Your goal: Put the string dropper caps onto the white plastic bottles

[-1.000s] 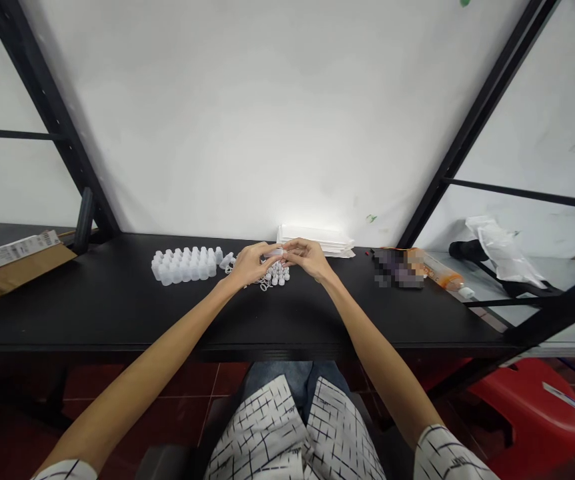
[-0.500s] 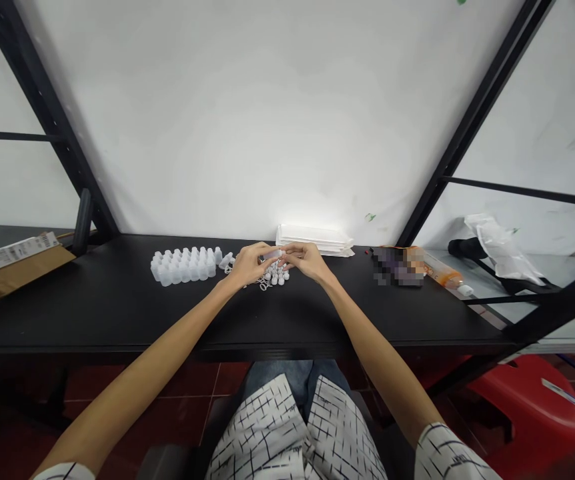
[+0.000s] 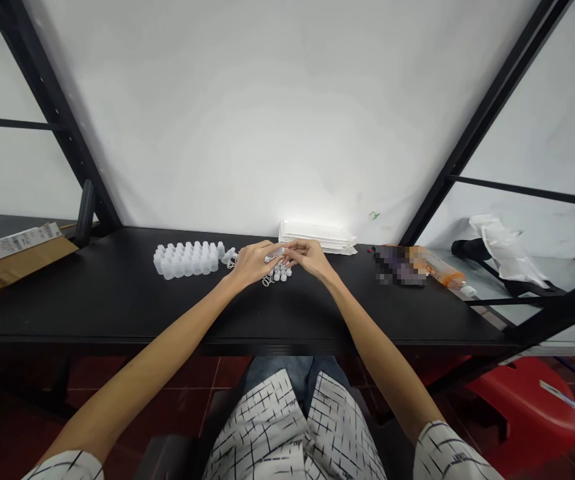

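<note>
Over the black table, my left hand (image 3: 255, 263) is closed round a small translucent white bottle (image 3: 275, 253), which lies roughly sideways with its end pointing right. The fingers of my right hand (image 3: 311, 257) pinch that right end, where the cap would be; the fingers partly hide it. Beneath both hands lies a cluster of small white caps (image 3: 282, 272) with pale loops of cord (image 3: 267, 280) beside them. Left of my left hand stand several white bottles (image 3: 187, 260) in tight rows. A few white pieces (image 3: 228, 256) lie between these rows and my left hand.
A stack of white packets (image 3: 317, 237) lies against the wall behind my hands. To the right are a blurred dark packet (image 3: 400, 265) and an orange-labelled bottle (image 3: 450, 277). A cardboard box (image 3: 22, 253) sits at far left. Black metal posts (image 3: 477, 127) frame the table (image 3: 117, 300).
My view has shifted slightly. Both hands remain together at the small bottle, and my left hand has turned a little, covering more of it.
</note>
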{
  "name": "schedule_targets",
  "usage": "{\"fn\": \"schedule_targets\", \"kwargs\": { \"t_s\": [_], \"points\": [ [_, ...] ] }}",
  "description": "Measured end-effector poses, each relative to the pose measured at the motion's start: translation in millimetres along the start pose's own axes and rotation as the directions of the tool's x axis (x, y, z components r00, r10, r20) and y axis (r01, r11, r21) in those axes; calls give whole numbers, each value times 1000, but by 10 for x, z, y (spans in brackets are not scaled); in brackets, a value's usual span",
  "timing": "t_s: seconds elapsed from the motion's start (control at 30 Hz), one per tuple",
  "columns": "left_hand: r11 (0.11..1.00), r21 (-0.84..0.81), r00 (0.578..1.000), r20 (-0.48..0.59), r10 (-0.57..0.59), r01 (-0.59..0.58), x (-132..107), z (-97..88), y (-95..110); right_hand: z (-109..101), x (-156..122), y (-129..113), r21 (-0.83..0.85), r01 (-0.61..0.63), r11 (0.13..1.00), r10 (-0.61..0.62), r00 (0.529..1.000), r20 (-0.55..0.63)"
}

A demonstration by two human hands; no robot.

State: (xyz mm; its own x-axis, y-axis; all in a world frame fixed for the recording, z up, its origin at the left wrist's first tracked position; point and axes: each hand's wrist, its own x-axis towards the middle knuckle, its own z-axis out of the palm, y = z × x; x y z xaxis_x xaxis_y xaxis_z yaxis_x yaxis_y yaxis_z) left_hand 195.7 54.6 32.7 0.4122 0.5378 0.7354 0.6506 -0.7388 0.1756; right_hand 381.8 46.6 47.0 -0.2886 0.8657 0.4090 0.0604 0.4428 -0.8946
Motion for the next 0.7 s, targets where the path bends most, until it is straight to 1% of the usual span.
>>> {"fn": "schedule_targets", "kwargs": {
  "t_s": [0.07, 0.13, 0.2, 0.27, 0.37, 0.43, 0.5, 0.63, 0.7],
  "points": [
    [999, 13, 999, 27, -43, 43, 16, -18, 23, -5, 10, 4, -8, 1, 1000, -1, 1000, -1],
    [994, -24, 994, 34, -107, 108, 36, -38, 32, -9, 21, 4, 0, -7, 1000, 7, 999, -32],
    [971, -128, 980, 44, -196, 200, 56, -55, 27, -7, 29, -1, 18, -18, 1000, 19, 998, -68],
    [911, -295, 958, 86, -275, 288, 74, -66, 18, 2, 34, -8, 35, -27, 999, 29, 997, -67],
    [753, -552, 931, 160, -327, 359, 101, -77, 27, 34, 30, -21, 37, -37, 999, 38, 999, -35],
    [622, -679, 910, 183, -371, 390, 121, -87, 54, 60, 23, -34, 26, -41, 999, 42, 999, -31],
    [472, -780, 882, 209, -423, 411, 141, -100, 86, 84, 13, -48, 14, -45, 999, 46, 999, -28],
    [178, -898, 835, 279, -475, 402, 173, -123, 121, 129, -6, -67, -19, -56, 998, 57, 998, 7],
    [72, -914, 815, 319, -483, 400, 180, -139, 126, 160, -11, -65, -35, -61, 998, 62, 998, 27]
  ]
}}
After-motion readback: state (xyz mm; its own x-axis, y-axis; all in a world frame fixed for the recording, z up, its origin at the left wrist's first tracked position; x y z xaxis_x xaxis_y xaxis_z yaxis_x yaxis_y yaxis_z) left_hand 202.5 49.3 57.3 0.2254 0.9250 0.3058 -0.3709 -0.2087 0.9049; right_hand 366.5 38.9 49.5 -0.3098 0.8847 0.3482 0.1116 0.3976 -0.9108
